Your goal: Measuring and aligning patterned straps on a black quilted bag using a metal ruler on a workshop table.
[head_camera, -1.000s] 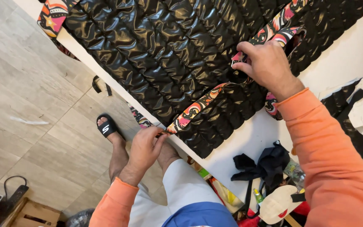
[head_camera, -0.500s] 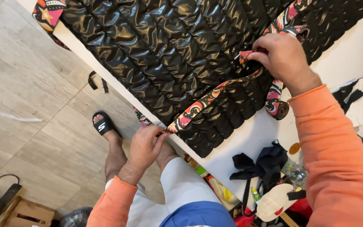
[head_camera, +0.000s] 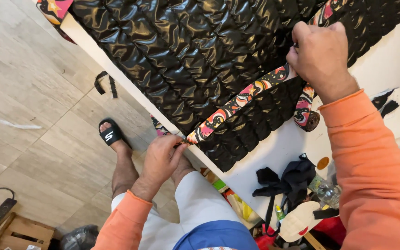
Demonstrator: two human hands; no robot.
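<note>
Patterned strip (head_camera: 237, 104): a bright pink/orange/black band, pulled taut in a diagonal line across the shiny black quilted fabric (head_camera: 181, 55) lying on the white desk (head_camera: 274, 153).

Left hand (head_camera: 160, 159): grip closed, pinching the strip's near end right at the desk edge, fingertips on the band. Right hand (head_camera: 322, 53): grip closed as a fist on the far end, above the quilted fabric's upper part. Between the two grips the strip lies flat on the quilting, no visible slack or twist.

Progress, judging from the layout: the strip is laid out and tensioned along its line, so positioning looks mostly done. No pins, clips or stitching visible along the band, so fixing it down looks not yet done. Can't tell whether it is attached anywhere under the right grip.

Just below the right grip: a rolled-up length of the same patterned band (head_camera: 305, 113) on the desk, touching the quilted edge. More patterned cloth (head_camera: 54, 9) hangs at the far desk corner, well apart from the left grip.

Beyond the grips: black scraps (head_camera: 285, 178) on the desk, a clear bottle (head_camera: 325, 190) near them, tiled floor (head_camera: 28, 92) with a sandalled foot (head_camera: 112, 134).
</note>
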